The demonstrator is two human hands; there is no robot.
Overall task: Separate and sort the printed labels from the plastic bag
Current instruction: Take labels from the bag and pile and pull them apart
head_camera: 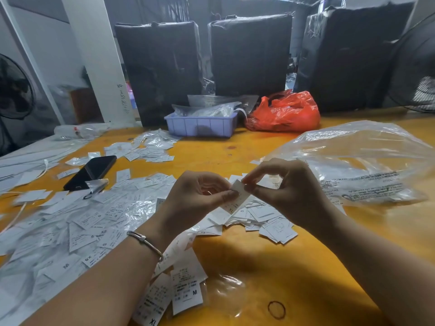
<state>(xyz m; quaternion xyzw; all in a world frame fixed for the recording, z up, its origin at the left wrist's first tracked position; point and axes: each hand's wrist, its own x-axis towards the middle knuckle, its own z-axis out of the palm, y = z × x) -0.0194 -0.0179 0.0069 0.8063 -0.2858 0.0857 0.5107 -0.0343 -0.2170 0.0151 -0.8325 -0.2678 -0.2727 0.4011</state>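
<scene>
Both hands over the yellow worktop (247, 147), mid-separation. My left hand (200, 196) pinches the lower edge of a small stack of printed labels (239, 196) between thumb and fingertips; my right hand (284, 187) pinches the upper corner of the same stack, fingers curled close. The stack hangs just above a loose heap of labels (263, 220) that lies between my wrists; an "XL" mark shows on the held piece. The big clear plastic bag (360, 161) lies to my right, just beside the right hand, its mouth toward the heap. Risks as I judge them: the labels look thin and may cling, so two could peel off as one and an XL land among another size. The large spread on my left (70, 222) already mixes S, XS and M with scraps of clear film, so anything dropped there would be hard to find. A fan (421, 74) stands at the far right edge; I cannot tell whether it runs, but any draught would scatter the loose pieces. The near pile (183, 290) by my left forearm sits close to the worktop edge and a sweep of the arm could push it off. A rubber band (276, 309) lies apart, unused.
</scene>
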